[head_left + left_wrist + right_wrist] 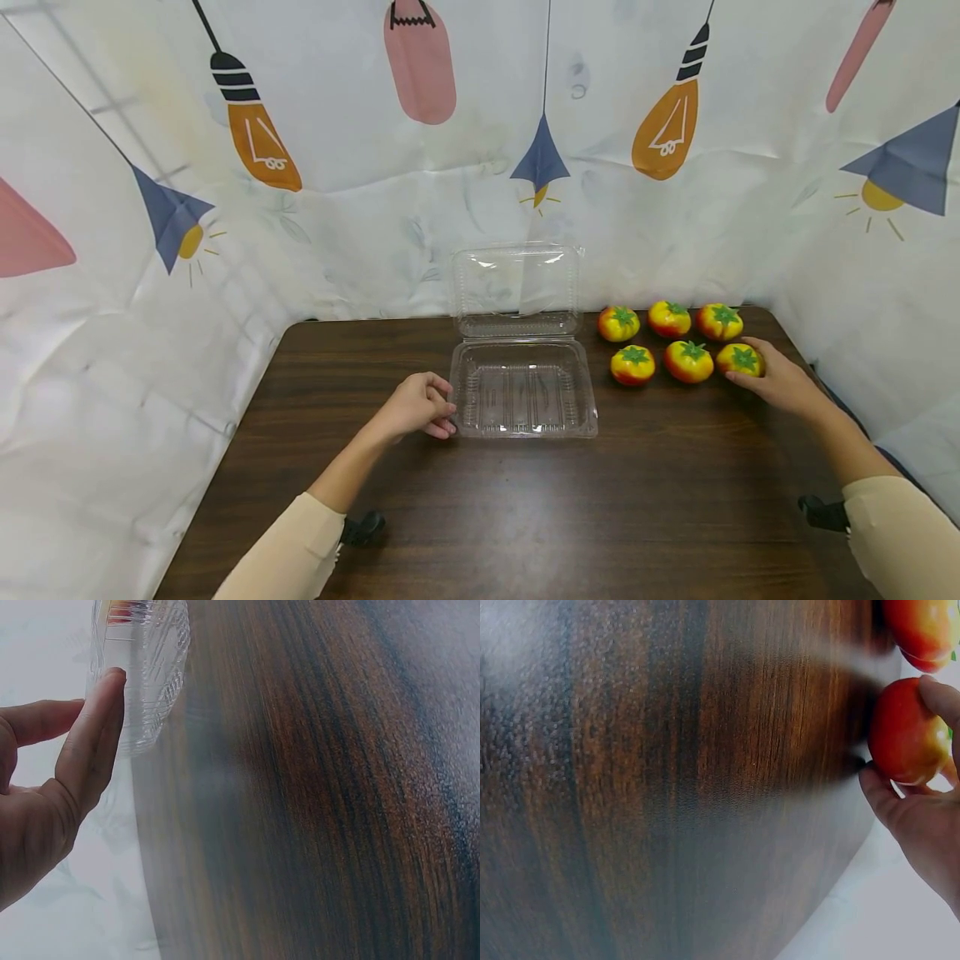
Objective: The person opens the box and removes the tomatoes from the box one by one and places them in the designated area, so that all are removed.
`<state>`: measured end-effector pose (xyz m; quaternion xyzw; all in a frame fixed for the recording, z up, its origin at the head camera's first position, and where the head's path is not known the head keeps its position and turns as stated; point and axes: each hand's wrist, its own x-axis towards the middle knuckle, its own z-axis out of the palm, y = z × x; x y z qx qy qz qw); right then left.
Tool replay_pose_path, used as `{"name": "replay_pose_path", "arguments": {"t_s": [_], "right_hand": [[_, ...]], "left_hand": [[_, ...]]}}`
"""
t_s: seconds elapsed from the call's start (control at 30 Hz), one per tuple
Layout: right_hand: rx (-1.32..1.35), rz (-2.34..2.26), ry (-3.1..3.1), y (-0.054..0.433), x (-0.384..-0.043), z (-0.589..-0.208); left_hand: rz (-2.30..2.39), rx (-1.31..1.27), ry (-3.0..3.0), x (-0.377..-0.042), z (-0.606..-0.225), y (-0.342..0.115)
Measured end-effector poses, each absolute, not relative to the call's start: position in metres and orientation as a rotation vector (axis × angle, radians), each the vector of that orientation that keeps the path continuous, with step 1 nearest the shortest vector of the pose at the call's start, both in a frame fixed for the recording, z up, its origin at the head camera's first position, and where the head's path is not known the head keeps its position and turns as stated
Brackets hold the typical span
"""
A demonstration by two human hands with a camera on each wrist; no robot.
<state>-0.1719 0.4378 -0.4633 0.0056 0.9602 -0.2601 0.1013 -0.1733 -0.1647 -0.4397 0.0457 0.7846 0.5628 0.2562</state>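
Note:
Near the right end of the table, my right hand (780, 379) grips the front-right tomato (741, 359), red and yellow with a green star-shaped leaf top. In the right wrist view, thumb and fingers curve round the red side of this tomato (906, 733), which sits at the table surface. A clear plastic clamshell box (525, 429) lies in the middle with its lid (517, 283) raised against the back cloth. My left hand (420, 406) is at the box's left edge. In the left wrist view its fingers are fairly straight, fingertips right at the clear wall (161, 682).
Several more tomatoes stand in two rows right of the box, among them a front one (632, 365) and a back one (668, 318). A patterned white cloth (360, 250) hangs behind and at both sides of the dark wooden table (510, 517).

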Motion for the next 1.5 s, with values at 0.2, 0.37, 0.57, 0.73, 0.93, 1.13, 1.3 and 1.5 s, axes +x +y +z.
{"name": "replay_pose_path", "arguments": {"t_s": [0.2, 0.37, 0.57, 0.73, 0.93, 1.13, 1.3, 1.5], "right_hand": [[0.023, -0.772, 2.836, 0.439, -0.172, -0.466], [0.032, -0.778, 2.826, 0.440, -0.172, -0.466], [0.028, -0.780, 2.831, 0.439, -0.172, -0.466], [0.018, -0.800, 2.846, 0.440, -0.170, -0.464], [-0.006, -0.819, 2.862, 0.437, -0.169, -0.459], [-0.007, -0.846, 2.865, 0.436, -0.170, -0.456], [-0.011, -0.884, 2.852, 0.438, -0.168, -0.454], [-0.056, -0.933, 2.889, 0.437, -0.168, -0.442]], "left_hand": [[1.528, 0.125, 2.129, -0.173, -0.439, -0.165], [1.522, 0.121, 2.132, -0.173, -0.439, -0.165], [1.514, 0.114, 2.140, -0.173, -0.440, -0.166], [1.492, 0.100, 2.170, -0.173, -0.440, -0.166], [1.465, 0.100, 2.227, -0.172, -0.440, -0.168], [1.491, 0.099, 2.206, -0.170, -0.440, -0.169], [1.481, 0.077, 2.203, -0.169, -0.439, -0.169], [1.424, 0.114, 2.304, -0.170, -0.434, -0.180]]}}
